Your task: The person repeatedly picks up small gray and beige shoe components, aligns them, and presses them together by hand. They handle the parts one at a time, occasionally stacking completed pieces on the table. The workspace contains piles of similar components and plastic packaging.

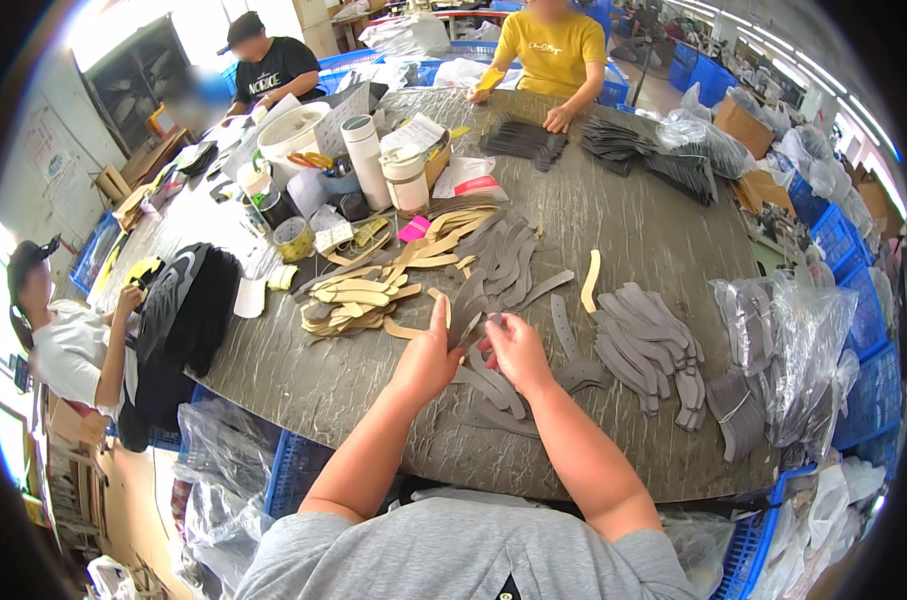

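My left hand (428,357) grips a grey curved strip (464,308), its thumb raised along the side. My right hand (517,352) is close beside it, fingers pinched at the strip's lower end; something small and dark shows at the fingertips, too small to name. Loose grey strips (495,388) lie under both hands. Just beyond them are a heap of grey strips (508,250) and a pile of pale yellow strips (348,300). To the right, more grey strips (645,345) lie in overlapping rows, with a single yellow strip (591,280) above them.
A white tumbler (364,160), a lidded jar (405,182), a white bucket (291,130) and tape rolls (293,240) crowd the far left. Plastic-wrapped bundles (808,340) edge the right side. Three people work around the table (373,400); dark pieces (518,138) lie before the one in yellow.
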`<control>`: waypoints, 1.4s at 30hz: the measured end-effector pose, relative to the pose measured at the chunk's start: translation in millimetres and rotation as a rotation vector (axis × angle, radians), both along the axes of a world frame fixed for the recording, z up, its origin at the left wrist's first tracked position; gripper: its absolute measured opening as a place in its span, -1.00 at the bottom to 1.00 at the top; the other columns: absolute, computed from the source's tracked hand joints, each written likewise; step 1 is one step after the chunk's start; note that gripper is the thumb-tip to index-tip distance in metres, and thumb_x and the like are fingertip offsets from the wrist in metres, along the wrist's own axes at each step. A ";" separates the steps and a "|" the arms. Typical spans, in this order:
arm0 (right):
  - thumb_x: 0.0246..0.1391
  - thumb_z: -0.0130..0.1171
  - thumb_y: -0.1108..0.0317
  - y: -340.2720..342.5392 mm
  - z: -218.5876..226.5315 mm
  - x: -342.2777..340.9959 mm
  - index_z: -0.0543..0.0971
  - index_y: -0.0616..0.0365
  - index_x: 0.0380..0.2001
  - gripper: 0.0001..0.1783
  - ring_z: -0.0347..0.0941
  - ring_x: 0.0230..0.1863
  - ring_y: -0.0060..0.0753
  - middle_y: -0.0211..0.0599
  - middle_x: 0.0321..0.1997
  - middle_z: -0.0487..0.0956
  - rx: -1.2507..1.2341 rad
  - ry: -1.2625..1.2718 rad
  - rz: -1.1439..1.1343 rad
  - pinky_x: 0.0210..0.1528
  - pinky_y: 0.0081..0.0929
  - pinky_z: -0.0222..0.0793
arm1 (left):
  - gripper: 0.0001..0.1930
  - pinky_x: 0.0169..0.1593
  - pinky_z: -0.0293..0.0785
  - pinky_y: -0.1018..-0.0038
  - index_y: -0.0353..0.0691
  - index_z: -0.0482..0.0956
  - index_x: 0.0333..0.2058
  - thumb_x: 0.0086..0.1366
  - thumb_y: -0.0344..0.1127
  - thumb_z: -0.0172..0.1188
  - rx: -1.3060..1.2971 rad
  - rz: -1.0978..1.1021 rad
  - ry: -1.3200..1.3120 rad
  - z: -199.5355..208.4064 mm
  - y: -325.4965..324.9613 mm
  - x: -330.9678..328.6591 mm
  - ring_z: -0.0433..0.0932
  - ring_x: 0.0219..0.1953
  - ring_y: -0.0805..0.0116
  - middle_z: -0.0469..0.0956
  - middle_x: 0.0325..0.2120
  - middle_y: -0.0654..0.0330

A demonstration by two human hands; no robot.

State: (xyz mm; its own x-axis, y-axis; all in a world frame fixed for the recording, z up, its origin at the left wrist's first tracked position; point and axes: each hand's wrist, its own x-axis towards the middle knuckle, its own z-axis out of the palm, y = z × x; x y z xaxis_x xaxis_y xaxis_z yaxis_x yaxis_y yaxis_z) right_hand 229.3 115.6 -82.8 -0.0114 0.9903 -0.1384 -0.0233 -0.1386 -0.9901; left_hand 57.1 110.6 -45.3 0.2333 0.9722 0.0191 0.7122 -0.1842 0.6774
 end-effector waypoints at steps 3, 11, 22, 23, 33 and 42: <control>0.18 0.25 0.13 -10.3 2.8 1.8 0.46 0.27 0.02 -0.51 0.48 -0.56 -0.54 -0.30 -0.39 0.60 -0.105 0.257 0.014 -0.54 -0.61 0.33 | -0.26 -0.20 0.51 0.18 -0.28 0.14 0.30 0.16 -0.41 0.24 0.103 -0.055 0.179 -14.6 -6.9 -3.2 0.60 -0.30 -0.13 0.61 -0.33 -0.11; 0.04 0.29 0.50 -36.5 0.0 31.4 0.43 0.19 0.00 -0.56 0.46 -0.52 -0.59 -0.36 -0.35 0.57 -0.158 0.273 0.009 -0.52 -0.65 0.31 | -0.46 -0.18 0.51 0.10 -0.26 0.36 0.18 0.18 -0.51 0.14 0.268 -0.305 -0.044 -10.6 -18.5 28.8 0.58 -0.23 -0.12 0.58 -0.22 -0.06; 0.11 0.22 0.50 -124.3 12.7 93.5 0.57 0.27 -0.18 -0.81 0.33 -0.58 -0.70 -0.46 -0.49 0.51 -0.074 0.302 -0.226 -0.55 -0.66 0.25 | -0.77 -0.38 0.45 0.50 -0.36 0.50 -0.10 0.33 -0.36 0.17 -0.771 -0.057 -1.236 -16.0 -15.3 94.9 0.47 -0.49 0.42 0.57 -0.39 0.13; 0.13 0.22 0.47 -133.0 12.7 95.7 0.59 0.28 -0.20 -0.83 0.33 -0.59 -0.70 -0.46 -0.51 0.52 -0.077 0.257 -0.273 -0.55 -0.65 0.25 | -0.74 -0.37 0.46 0.50 -0.37 0.50 -0.09 0.33 -0.33 0.18 -0.808 -0.131 -1.262 -12.4 -21.7 102.4 0.48 -0.48 0.42 0.57 -0.34 0.09; 0.18 0.20 0.41 -252.0 32.9 148.9 0.64 0.29 -0.24 -0.83 0.46 -0.61 -0.65 -0.39 -0.54 0.59 -0.076 0.023 -0.559 -0.54 -0.65 0.35 | -0.80 -0.42 0.37 0.55 -0.28 0.54 -0.13 0.39 -0.28 0.14 -0.949 -0.530 -1.190 -8.3 -83.0 184.2 0.44 -0.43 0.51 0.64 -0.23 0.03; 0.03 0.33 0.20 -464.9 22.7 269.5 0.63 0.08 -0.15 -0.67 0.55 -0.14 -0.11 -0.10 -0.23 0.64 -0.672 -1.572 -0.823 -0.05 -0.14 0.42 | -0.84 -0.50 0.32 0.60 -0.27 0.51 -0.14 0.42 -0.32 0.07 -1.049 -0.256 -1.261 -27.8 -62.1 164.0 0.38 -0.50 0.55 0.61 -0.31 0.12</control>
